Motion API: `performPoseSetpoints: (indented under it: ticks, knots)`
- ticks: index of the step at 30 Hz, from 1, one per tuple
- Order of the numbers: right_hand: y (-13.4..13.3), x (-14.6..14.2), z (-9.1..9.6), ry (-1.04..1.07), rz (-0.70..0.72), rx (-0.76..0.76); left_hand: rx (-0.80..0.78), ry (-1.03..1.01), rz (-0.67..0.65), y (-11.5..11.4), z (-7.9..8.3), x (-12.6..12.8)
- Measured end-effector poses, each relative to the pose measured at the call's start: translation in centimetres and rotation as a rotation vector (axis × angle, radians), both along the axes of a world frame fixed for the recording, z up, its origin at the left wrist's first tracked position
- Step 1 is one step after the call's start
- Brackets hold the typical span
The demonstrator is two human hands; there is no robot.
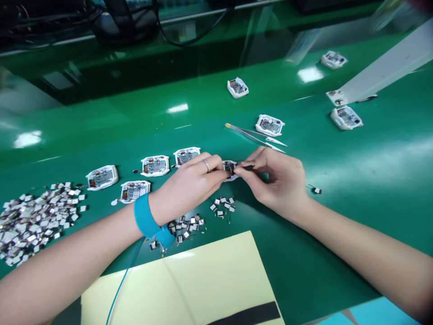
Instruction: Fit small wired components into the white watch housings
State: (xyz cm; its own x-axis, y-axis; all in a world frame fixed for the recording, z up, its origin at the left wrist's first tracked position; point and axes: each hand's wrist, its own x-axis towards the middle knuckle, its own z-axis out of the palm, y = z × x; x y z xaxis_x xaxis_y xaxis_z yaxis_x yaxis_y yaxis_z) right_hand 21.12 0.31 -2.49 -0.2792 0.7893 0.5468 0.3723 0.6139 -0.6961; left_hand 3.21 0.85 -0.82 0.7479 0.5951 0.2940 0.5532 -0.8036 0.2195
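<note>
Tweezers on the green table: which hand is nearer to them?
Right. The right hand is just below the tweezers in the picture; the left hand is farther off, below and to their left.

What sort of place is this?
Probably an electronics assembly bench: white watch-like cases with exposed circuit boards, a big pile of small parts, and a blue wrist strap with a cord, possibly anti-static.
</note>
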Motion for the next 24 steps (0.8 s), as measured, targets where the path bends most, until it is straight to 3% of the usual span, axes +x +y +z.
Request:
performPoseSetpoints:
  ticks: [7,22,24]
  knots:
    - [0.17,-0.06,0.03,-0.039,-0.003,0.131,0.010,-0.004,0.003,-0.04,0.15,0.15]
    - [0.55,0.26,0.02,-0.107,0.079,0.122,0.015,0.015,0.006,-0.38,0.11,0.05]
    - [0.59,0.27,-0.05,-0.074,0.066,0.060,0.031,0.030,0.010,-0.38,0.09,0.14]
